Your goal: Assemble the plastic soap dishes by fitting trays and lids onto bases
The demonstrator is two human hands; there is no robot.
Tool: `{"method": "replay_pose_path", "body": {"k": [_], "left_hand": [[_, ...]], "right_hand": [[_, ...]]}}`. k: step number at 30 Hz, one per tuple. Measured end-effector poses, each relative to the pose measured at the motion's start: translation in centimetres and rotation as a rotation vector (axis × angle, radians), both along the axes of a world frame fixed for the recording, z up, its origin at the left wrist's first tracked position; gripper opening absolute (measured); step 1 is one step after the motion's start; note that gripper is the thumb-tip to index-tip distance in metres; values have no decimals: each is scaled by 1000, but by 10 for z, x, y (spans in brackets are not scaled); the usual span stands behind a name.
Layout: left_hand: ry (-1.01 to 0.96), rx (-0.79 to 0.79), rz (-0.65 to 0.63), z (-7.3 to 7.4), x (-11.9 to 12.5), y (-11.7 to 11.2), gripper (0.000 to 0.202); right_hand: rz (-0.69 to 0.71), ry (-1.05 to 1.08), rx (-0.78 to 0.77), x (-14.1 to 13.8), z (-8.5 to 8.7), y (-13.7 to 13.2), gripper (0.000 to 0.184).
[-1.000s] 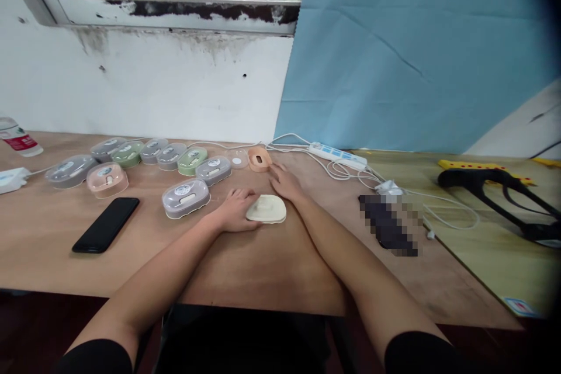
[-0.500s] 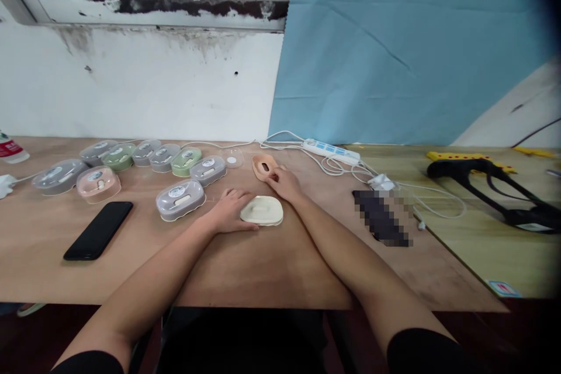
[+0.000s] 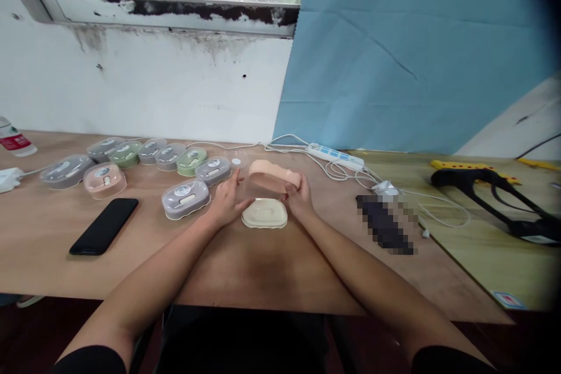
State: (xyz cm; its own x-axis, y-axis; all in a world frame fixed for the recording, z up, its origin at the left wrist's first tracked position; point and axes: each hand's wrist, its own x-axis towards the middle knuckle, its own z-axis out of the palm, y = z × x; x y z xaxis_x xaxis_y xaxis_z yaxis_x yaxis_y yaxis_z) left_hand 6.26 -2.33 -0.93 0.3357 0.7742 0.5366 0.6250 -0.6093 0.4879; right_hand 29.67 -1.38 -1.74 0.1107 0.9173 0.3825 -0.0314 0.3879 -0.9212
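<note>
A shallow peach plastic tray (image 3: 274,172), rounded in outline, is tilted up on its edge above the table. My right hand (image 3: 300,196) pinches its right end between thumb and fingers. Below it a cream oval plastic piece (image 3: 265,214) with a raised rim lies flat on the table. My left hand (image 3: 227,201) is just left of the cream piece, fingers spread and nothing held. Behind the left hand lies a clear round-edged lid (image 3: 237,158) with a white sticker.
Several lidded plastic boxes in grey, green and peach, such as a grey box (image 3: 186,198), stand to the left. A black phone (image 3: 104,227) lies in front of them. At the back right are a power strip (image 3: 335,156) with white cables and a black strap-like frame (image 3: 495,198).
My right hand has lifted the peach tray off the table and tipped it up. My left hand has moved off the cream piece, its fingers now spread. The view has shifted slightly.
</note>
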Motion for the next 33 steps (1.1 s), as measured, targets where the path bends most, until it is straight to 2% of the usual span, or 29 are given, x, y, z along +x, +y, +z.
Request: {"method": "replay_pose_path", "body": {"k": [4, 8, 10, 12, 15, 19, 21, 23, 26, 28, 33], "left_hand": [[-55, 58, -139, 7, 2, -6, 97], [-44, 96, -120, 11, 5, -11, 88], [-64, 9, -94, 10, 6, -12, 89], [-131, -150, -74, 9, 8, -11, 93], [-304, -360, -94, 7, 11, -10, 100], [-461, -434, -153, 7, 13, -11, 95], [-435, -445, -121, 9, 12, -12, 88], [-361, -419, -50, 10, 9, -11, 80], [-236, -306, 26, 10, 2, -6, 69], [-154, -236, 17, 10, -4, -2, 60], [-22, -183, -32, 12, -15, 4, 47]], "right_hand": [[45, -160, -14, 0, -5, -19, 51], [-84, -279, 63, 3, -1, -19, 54], [-154, -364, 123, 7, 2, -15, 60], [-169, -457, 160, 10, 5, -12, 67], [-87, -567, 215, 17, 5, -8, 77], [61, -637, 251, 27, 2, 0, 98], [132, -690, 249, 31, 3, 4, 110], [196, -760, 211, 33, 7, 5, 114], [263, -785, 140, 31, 14, 1, 98], [303, -732, 120, 28, 18, -2, 87], [400, -720, 126, 31, 16, 1, 82]]}}
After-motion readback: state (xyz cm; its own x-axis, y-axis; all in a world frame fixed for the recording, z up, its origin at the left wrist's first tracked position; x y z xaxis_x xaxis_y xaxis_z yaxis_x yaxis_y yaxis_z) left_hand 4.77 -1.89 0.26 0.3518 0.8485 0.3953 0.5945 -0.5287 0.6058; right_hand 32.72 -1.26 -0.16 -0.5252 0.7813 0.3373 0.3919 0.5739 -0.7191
